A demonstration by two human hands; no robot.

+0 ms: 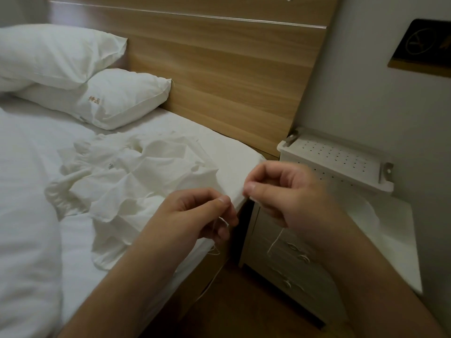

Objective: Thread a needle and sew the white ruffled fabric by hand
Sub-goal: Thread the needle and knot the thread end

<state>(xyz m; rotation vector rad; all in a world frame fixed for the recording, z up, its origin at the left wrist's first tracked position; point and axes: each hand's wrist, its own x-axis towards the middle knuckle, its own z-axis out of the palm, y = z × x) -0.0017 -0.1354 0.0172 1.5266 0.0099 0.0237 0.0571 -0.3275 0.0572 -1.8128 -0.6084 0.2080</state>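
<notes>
The white ruffled fabric [127,176] lies crumpled on the white bed sheet [29,167], near the bed's right edge and just beyond the person's hands, touched by neither. Nearest the viewer, two bare forearms reach in from the bottom of the view. The left hand [195,215] hovers over the bed's edge with its fingers curled, thumb and forefinger pinching a thin white sewing thread [275,242]; a short loose end shows below this hand. The right hand [280,191], slightly blurred, is held just beside it at the mattress corner, thumb and forefinger pressed together on the same thread, which dangles from under the palm in front of the drawers. Whether either hand holds a needle is too small to tell. To the right of the bed stands a pale wooden bedside cabinet [292,272] with metal drawer handles, and on its top sits a white perforated plastic tray [341,159]. Farther back, two white pillows [73,76] are stacked at the head of the bed, the lower one stitched with small gold characters. Behind them rises a light wood-grain headboard [219,69]. A dark framed picture [424,45] hangs on the grey wall at upper right.
</notes>
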